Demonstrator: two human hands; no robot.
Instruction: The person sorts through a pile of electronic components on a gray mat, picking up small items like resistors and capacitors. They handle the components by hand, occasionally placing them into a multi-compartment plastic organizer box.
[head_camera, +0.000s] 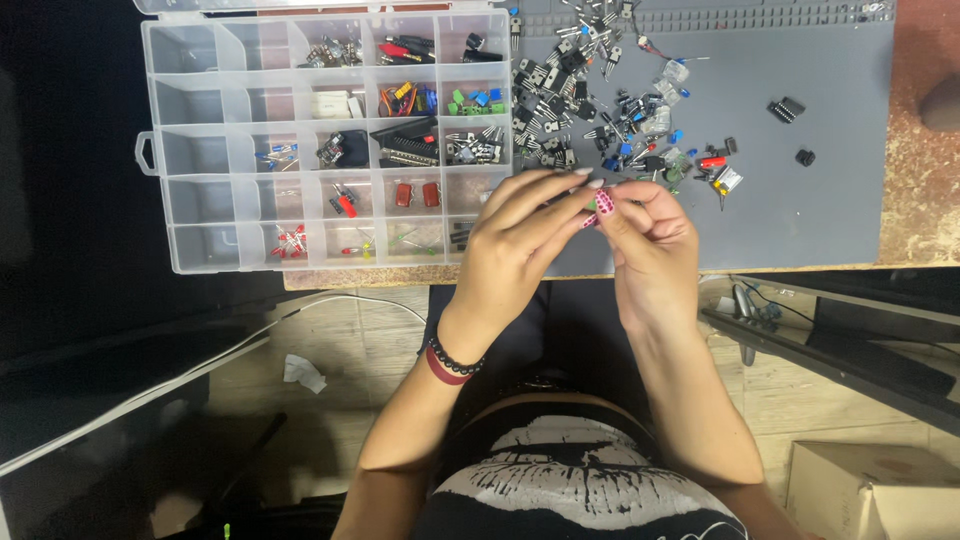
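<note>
The left hand (515, 240) and the right hand (650, 235) meet just in front of the near edge of the grey mat (800, 220). Their fingertips come together on a tiny green part (591, 204). The fingers of both hands are nearly closed around it, pinching it between them, and the part is so small that most of it is hidden. It is held up a little over the near edge of the mat. On the mat, just behind the hands, lies a big heap of little parts (600, 110), black, silver, blue and red ones all mixed up. Far to the right of the heap, two small black parts (787, 109) lie by themselves on the mat. Touching the left edge of the mat is a clear plastic box (200, 150) with many small rooms, and its rooms next to the mat hold sorted bits in red, green, blue and black. The left wrist, nearer to the person than the mat, wears a dark bead bracelet (455, 362).
</note>
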